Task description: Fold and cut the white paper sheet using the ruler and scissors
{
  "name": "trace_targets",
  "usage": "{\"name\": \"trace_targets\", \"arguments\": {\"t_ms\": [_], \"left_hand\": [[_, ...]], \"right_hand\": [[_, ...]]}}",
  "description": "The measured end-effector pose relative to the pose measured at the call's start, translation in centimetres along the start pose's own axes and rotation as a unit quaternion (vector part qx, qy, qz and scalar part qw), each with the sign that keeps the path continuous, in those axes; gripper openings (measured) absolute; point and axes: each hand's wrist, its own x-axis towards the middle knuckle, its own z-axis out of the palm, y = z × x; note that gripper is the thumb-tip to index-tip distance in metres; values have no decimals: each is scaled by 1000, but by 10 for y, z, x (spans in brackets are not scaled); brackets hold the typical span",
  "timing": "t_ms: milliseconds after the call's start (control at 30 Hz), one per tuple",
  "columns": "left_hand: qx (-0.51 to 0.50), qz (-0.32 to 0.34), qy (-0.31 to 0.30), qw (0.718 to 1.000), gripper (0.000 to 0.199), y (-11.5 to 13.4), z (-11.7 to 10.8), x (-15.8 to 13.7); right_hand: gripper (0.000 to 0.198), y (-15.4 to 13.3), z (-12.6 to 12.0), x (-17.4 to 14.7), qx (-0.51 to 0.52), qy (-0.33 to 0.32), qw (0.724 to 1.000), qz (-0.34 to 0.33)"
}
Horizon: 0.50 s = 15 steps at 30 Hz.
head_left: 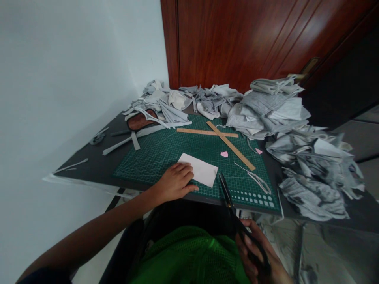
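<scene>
My left hand (pixel 177 182) lies with its fingers flat on the left end of a white rectangular piece (pixel 204 171), paper or cloth, I cannot tell which. The thumb is stretched out along the mat below it. In my right hand (pixel 262 246) is a pair of black-handled scissors (pixel 227 193), held past the table's front edge. Their blades point up and away over the mat, the tips just right of the white piece, and look nearly closed. Under the white piece is a green cutting mat (pixel 160 157) with grid lines.
Two wooden rulers (pixel 237 151) cross on the mat. Near them are small pink pieces (pixel 224 154) and a white cord loop (pixel 260 182). Piles of grey fabric (pixel 266 110) stand at the back and right. A brown eye-mask-shaped piece (pixel 141 120) and fabric strips (pixel 118 146) lie left.
</scene>
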Motion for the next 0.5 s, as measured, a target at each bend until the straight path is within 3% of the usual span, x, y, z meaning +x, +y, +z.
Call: {"name": "trace_targets", "arguments": {"t_ms": [167,333,433,500], "left_hand": [[12,-31,-30,999,80,8,0,7],[-13,-5,-38,999,92,11,10,11],[-47,32,-49,997,91,3,6,11],[-77,60,-52,994,78,-5,-1,13]], "right_hand": [[53,4,-11,4,6,3,1000,-10],[55,7,-14,3,-12,4,1000,-8],[56,6,-14,-4,-18,-5,1000,5],[56,4,-14,-9,-28,1,999,22]]}}
